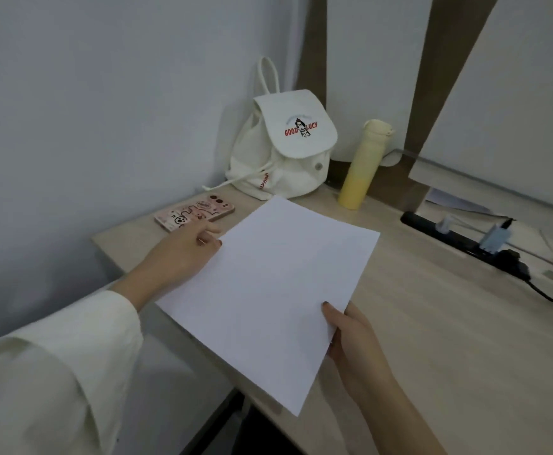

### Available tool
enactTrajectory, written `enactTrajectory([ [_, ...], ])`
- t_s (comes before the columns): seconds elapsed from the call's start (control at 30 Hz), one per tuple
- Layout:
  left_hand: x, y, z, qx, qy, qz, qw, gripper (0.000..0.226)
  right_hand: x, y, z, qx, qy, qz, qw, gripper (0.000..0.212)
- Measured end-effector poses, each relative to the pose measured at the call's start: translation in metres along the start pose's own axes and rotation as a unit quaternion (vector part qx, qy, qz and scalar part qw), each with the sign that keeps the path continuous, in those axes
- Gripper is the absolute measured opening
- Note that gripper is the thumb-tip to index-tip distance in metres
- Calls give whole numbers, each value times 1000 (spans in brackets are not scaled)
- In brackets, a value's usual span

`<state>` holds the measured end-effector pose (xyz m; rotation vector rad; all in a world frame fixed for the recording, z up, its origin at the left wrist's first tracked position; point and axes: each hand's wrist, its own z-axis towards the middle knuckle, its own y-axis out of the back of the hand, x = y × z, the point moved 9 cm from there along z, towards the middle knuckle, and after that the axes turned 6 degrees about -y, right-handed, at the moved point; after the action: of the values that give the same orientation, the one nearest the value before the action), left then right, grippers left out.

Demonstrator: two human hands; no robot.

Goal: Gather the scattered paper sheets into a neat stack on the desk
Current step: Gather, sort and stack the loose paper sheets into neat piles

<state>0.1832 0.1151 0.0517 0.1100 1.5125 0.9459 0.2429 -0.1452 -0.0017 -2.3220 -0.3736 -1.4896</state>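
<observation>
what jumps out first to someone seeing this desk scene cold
The flat white paper sheets dominate the centre, held over the pale wooden desk by the left hand and right hand at opposite edges. Behind them stand a white canvas backpack with red lettering and, to its right, a tall yellow bottle.

wall (pixel 87 93): pale grey, plain; desk (pixel 432 339): light wood; panel (pixel 439 77): brown, behind desk; light: dim

You see plain white paper sheets (pixel 268 290) over a pale wood-grain desk (pixel 432 356). At its far edge a cream canvas backpack (pixel 281 152) carries red lettering and a tall bottle (pixel 363 165) fades cream to yellow; by its left edge a pink phone case (pixel 194 212) shows cartoon doodles.
</observation>
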Motion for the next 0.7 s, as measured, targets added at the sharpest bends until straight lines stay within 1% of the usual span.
enactTrajectory([
  [0.03, 12, -2, 4, 10, 14, 11, 1000, 25, -4, -4, 4, -2, -9, 7, 1000, 23],
  [0.1, 32, -13, 7, 57, 35, 46, 997, 32, -12, -10, 10, -4, -32, 26, 999, 23],
  [0.17, 42, -25, 6, 96, 34, 78, 992, 39, -16, -11, 15, -5, -33, 29, 999, 26],
  [0.3, 44, -32, 6, 99, 34, 69, 992, 50, -9, -14, 25, -7, -11, -39, 999, 28],
  [0.4, 46, -33, 7, 106, 45, 90, 989, 57, -8, -19, 34, -21, 4, -76, 997, 35],
  [0.47, 46, -31, 3, 103, 59, 82, 990, 59, -7, -24, 36, -21, 10, -128, 991, 39],
  [0.53, 45, -28, -4, 98, 68, 67, 991, 57, -4, -23, 36, -21, 18, -196, 980, 35],
  [0.57, 42, -26, -8, 95, 66, 60, 991, 53, 1, -17, 34, -40, 30, -222, 974, 28],
  [0.63, 34, -27, -20, 99, 58, 42, 992, 42, 12, 6, 28, -110, 72, -248, 960, 10],
  [0.67, 29, -31, -27, 106, 54, 27, 993, 38, 16, 20, 25, -139, 94, -256, 952, 9],
  [0.7, 24, -37, -35, 113, 51, 0, 992, 36, 17, 29, 22, -148, 102, -260, 949, 12],
])
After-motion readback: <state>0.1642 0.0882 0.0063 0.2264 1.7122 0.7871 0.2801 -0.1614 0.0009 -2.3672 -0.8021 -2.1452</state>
